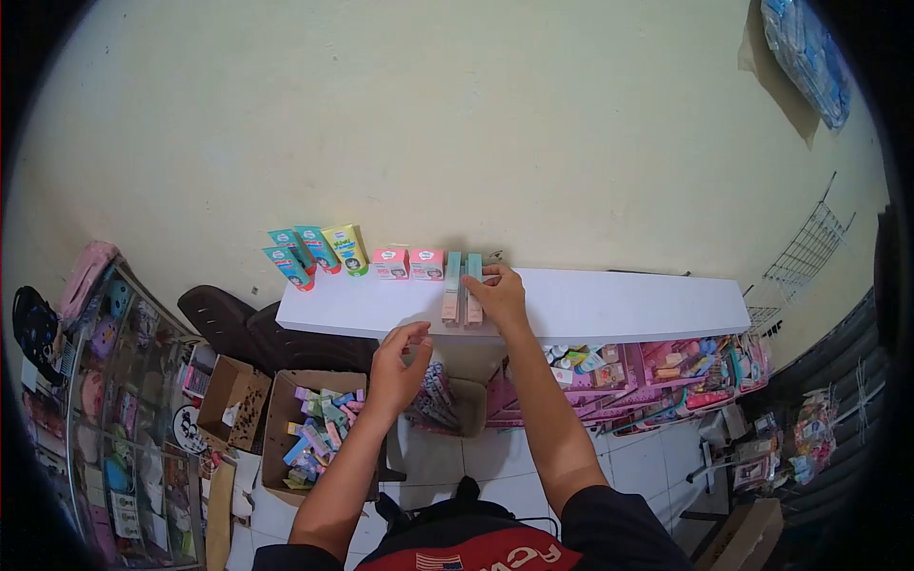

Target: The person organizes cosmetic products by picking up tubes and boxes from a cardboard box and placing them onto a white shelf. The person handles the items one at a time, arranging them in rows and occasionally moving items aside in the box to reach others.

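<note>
On the white shelf (619,303), two slim boxes, teal at the top and pink below, stand side by side. My right hand (499,297) has its fingers around the right slim box (474,309). The left slim box (451,297) is beside it. In front of the shelf, my left hand (400,366) is raised with fingers apart and nothing in it. Two pink square boxes (427,265) stand left of the slim ones. Farther left are several teal tubes (286,266) and a yellow-green tube (346,249).
Below at left, a cardboard box (281,428) holds many small colourful boxes. A bin (466,404) stands under the shelf. Pink racks (647,381) with goods are at right, a glass display case (124,409) at far left, dark chairs (214,314) near the shelf's left end.
</note>
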Available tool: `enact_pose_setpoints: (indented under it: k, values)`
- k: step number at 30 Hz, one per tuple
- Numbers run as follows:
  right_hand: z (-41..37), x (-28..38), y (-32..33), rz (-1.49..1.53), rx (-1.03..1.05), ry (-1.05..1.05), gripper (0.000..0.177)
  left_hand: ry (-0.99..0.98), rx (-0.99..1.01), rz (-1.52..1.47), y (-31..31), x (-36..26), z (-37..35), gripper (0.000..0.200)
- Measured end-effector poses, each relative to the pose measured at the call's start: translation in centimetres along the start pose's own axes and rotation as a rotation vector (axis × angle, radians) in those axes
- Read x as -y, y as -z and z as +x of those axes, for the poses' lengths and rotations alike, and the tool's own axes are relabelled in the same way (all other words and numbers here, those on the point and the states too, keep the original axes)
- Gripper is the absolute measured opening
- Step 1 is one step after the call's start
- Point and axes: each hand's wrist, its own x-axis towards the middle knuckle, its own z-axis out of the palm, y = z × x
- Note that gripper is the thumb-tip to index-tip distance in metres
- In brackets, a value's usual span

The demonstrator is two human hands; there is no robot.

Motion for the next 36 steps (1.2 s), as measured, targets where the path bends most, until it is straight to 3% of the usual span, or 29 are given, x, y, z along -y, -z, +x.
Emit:
enact_pose_setpoints:
  k: [6,13,15,20,22,29,34,36]
  values:
    - [-0.1,-0.5,-0.3,-0.021,0.007,0.013,0.056,0.114,-0.004,-0.159,0.2,2.5,-3.6,0.028]
    - [0.2,-0.5,-0.4,-0.005,0.040,0.014,0.056,0.253,-0.045,-0.143,3.2,5.9,-8.9,0.027]
    - [0.4,-1.1,-0.6,-0.003,0.009,0.028,0.053,0.392,-0.094,-0.205,4.3,6.3,-10.7,0.026]
    - [-2.6,1.3,0.0,-0.089,-0.130,0.099,0.043,0.406,-0.182,-0.122,9.2,9.4,-14.8,0.025]
    - [-5.2,1.9,0.4,-0.038,-0.194,0.258,0.031,0.390,-0.271,-0.149,11.4,10.5,-16.3,0.024]
    - [-15.2,4.3,-3.3,0.068,-0.039,0.299,0.015,0.577,-0.441,-0.157,17.7,15.8,-21.5,0.025]
    - [-21.0,0.8,-11.9,0.032,0.322,0.204,0.015,0.601,-0.424,-0.164,18.3,21.8,-24.7,0.029]
    - [-23.0,-2.3,-16.1,-0.001,0.514,0.055,0.017,0.647,-0.445,-0.217,18.0,23.3,-25.2,0.026]
